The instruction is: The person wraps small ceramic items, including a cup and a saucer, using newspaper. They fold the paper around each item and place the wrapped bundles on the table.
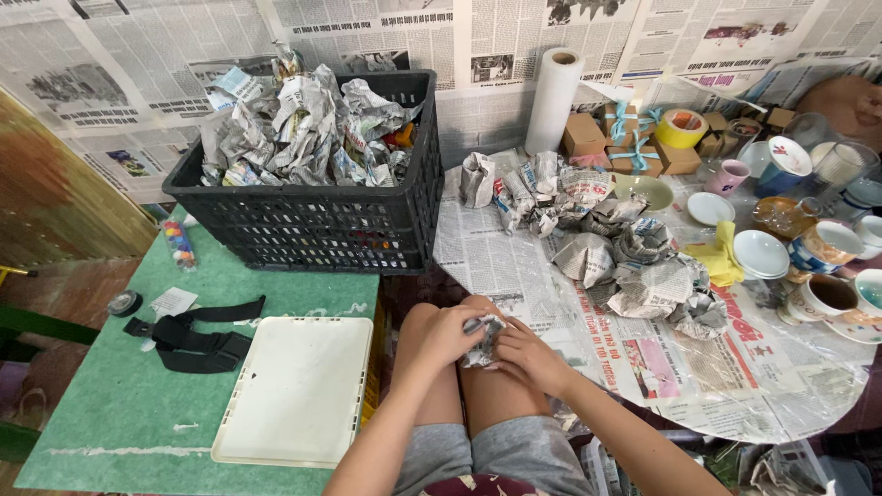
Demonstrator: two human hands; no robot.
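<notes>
Over my bare knees, my left hand (447, 332) and my right hand (528, 358) both grip a small bundle wrapped in crumpled newspaper (481, 336). What is inside the wrap is hidden. Just beyond my knees lies a round table (735, 386) covered with newspaper sheets and clear plastic. A heap of newspaper-wrapped bundles (625, 253) sits on it, to the right of my hands.
A black plastic crate (322, 220) full of newspaper-wrapped bundles stands on a green table (110, 404) at left, with a white tray (299, 390) and a black strap (188, 340). Cups, saucers and bowls (808, 248), small cardboard boxes (634, 147), yellow tape (681, 128) and a paper roll (554, 96) crowd the far right.
</notes>
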